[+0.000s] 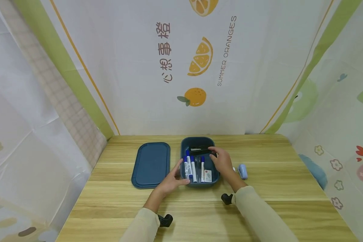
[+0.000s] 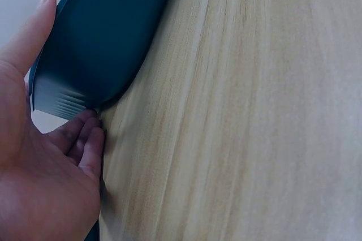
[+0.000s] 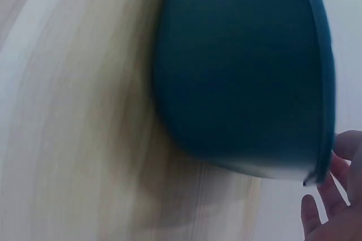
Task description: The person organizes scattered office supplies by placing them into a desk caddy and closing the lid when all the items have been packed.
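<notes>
Dark-blue box [image 1: 204,185] containing blue-capped markers [image 1: 194,170] and a black item [image 1: 203,151], touched at its near-left corner by a spread left hand [image 1: 170,182], with right hand [image 1: 222,161] half-curled at the black item (grip indeterminable), on a wooden tabletop [image 1: 278,188] beside a blue lid [image 1: 151,163].

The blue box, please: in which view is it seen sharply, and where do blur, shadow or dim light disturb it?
Head view: the blue box is fairly crisp, but the fine print on the markers is too small to read; left wrist view: dim and bluish, the box's side dark; right wrist view: box edges soft, a blurry shadow on the table.
</notes>
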A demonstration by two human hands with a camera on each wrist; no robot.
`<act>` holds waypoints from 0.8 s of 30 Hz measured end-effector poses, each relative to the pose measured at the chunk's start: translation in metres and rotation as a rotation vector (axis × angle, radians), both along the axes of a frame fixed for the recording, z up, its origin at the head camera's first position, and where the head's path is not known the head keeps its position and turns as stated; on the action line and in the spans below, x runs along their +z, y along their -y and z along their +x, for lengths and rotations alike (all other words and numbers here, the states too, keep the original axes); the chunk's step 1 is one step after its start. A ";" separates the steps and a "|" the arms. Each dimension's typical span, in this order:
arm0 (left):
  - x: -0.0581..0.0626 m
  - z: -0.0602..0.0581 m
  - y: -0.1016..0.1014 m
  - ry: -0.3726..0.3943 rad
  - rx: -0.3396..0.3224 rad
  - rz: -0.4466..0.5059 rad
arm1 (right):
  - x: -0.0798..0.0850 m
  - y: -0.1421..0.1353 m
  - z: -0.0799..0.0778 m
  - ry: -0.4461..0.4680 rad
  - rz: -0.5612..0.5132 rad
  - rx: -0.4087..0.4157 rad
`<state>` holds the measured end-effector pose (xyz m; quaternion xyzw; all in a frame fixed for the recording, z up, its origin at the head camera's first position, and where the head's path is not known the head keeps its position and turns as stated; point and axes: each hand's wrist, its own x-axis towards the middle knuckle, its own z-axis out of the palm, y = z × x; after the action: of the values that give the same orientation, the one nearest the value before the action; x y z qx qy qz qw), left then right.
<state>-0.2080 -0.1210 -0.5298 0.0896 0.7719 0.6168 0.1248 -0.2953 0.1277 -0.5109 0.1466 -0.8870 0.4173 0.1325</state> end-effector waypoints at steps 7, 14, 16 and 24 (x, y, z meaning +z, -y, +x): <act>0.000 0.000 0.001 -0.003 0.001 -0.008 | 0.002 -0.013 0.004 -0.072 -0.026 0.026; 0.020 0.008 -0.001 0.007 -0.013 0.021 | -0.003 -0.028 0.006 -0.125 -0.003 0.042; 0.025 0.012 -0.001 0.004 -0.018 0.021 | -0.003 -0.034 0.007 -0.135 -0.010 0.054; 0.026 0.011 -0.002 0.008 -0.012 0.000 | -0.008 -0.055 0.015 -0.113 0.033 0.071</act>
<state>-0.1968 -0.1194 -0.5040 0.0919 0.7708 0.6165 0.1315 -0.2807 0.1828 -0.5188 0.2033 -0.8792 0.3980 0.1651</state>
